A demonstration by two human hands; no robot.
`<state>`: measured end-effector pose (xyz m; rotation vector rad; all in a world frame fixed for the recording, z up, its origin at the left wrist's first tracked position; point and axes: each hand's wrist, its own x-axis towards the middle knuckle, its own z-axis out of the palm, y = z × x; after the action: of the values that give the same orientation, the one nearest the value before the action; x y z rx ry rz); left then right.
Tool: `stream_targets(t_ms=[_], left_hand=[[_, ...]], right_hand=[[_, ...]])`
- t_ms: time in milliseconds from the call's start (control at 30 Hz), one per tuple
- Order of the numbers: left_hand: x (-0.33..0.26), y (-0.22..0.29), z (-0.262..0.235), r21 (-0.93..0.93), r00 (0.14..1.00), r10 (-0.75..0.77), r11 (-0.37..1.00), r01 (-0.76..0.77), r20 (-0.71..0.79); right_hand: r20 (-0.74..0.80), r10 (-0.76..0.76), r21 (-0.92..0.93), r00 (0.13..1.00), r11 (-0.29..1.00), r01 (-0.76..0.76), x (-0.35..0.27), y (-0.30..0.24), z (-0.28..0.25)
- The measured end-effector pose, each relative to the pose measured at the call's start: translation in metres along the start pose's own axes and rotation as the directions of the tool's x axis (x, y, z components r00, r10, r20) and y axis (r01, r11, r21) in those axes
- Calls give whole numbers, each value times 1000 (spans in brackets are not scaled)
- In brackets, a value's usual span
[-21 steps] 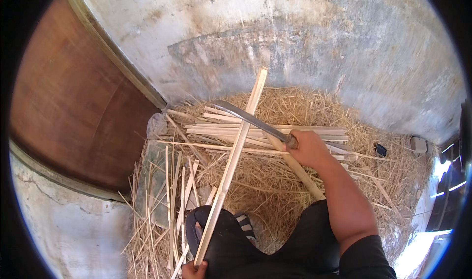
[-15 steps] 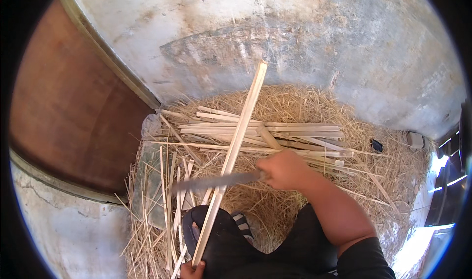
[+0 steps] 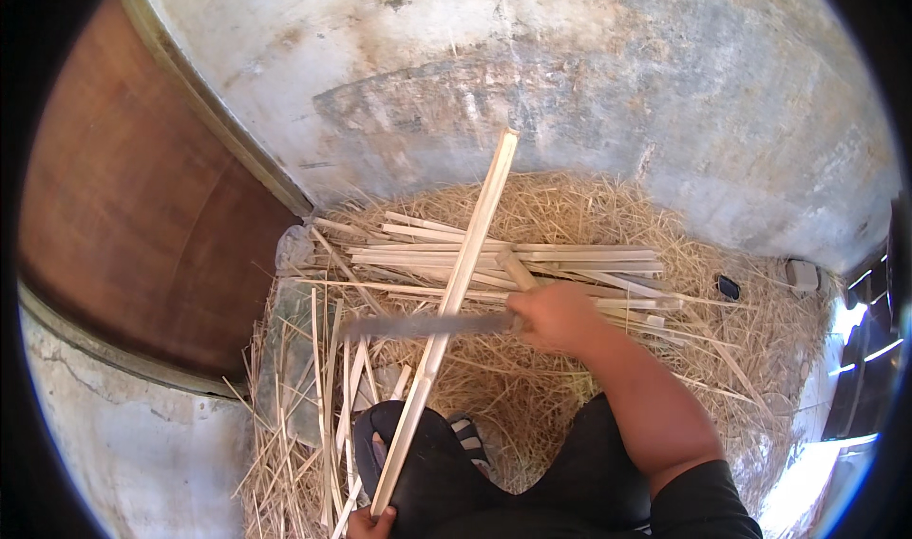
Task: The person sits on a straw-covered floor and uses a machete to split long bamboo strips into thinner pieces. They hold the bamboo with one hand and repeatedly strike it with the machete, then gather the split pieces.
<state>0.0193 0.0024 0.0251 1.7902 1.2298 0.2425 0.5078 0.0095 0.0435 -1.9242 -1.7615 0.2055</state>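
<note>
A long split bamboo strip [image 3: 475,230] slants up from my lap, its far end raised over the straw in front of the wall. My left hand [image 3: 370,523] is closed around its near end at the lower edge of the view. My right hand [image 3: 556,319] grips the wooden handle [image 3: 516,269] of a machete, and the handle's end sticks out past my fist. The long dark blade [image 3: 427,325] points left and lies across the strip, slightly blurred by motion. Whether its edge bites into the bamboo, I cannot tell.
A pile of split bamboo pieces [image 3: 608,254] lies on straw [image 3: 560,197] beyond my hands. Thin slivers [image 3: 285,444] are heaped at the left, near a brown door [image 3: 142,197]. A weathered wall [image 3: 589,83] rises behind. Small dark [image 3: 728,286] and pale [image 3: 803,274] objects rest at right.
My right hand and the machete have moved a little farther from me along the strip, and the blade now lies more level. My left hand keeps its hold on the near end.
</note>
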Motion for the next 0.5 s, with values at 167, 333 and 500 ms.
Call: stream_targets(t_ms=[167,333,500], left_hand=[[-5,-9,-4,87,1000,14,996,-14,-5],[-3,-20,-2,45,999,33,998,-33,-2],[-3,-23,1,38,1000,6,999,-6,3]], right_hand=[[127,-117,21,985,993,115,1,-7,-4],[-108,300,80,948,953,-292,9,42,-1],[-9,53,44,999,998,-52,4,8,8]])
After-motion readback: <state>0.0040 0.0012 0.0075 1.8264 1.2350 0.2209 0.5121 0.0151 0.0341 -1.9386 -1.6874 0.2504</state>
